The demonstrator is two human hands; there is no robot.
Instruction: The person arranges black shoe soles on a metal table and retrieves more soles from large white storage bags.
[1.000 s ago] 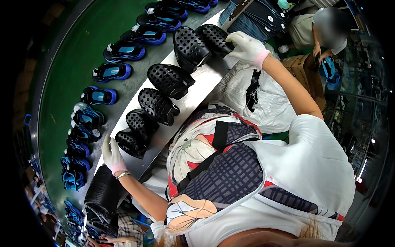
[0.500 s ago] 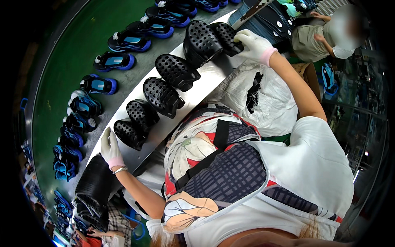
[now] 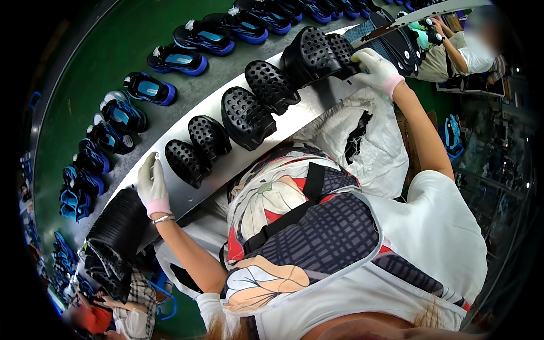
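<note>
A row of black perforated toe-shaped pieces, rounded like clog fronts, stands along the pale metal ledge. At the row's right end, my gloved right hand has its fingers curled against a smaller perforated piece; its thumb is partly hidden. My left hand, also in a white glove with a pink cuff, rests at the ledge beside the row's left end. Its fingers are stretched out, a little apart from the nearest perforated piece. Below it lies a ribbed stack of black pieces.
Beyond the ledge, several black-and-blue sandals line a green-and-grey belt. A white woven sack stands at the ledge's near right. A metal bar crosses the far right. Other people work at far right and lower left.
The view has turned slightly, so the row and sandals appear further up and right. My right hand stays at the row's right end; my left hand remains by its left end.
</note>
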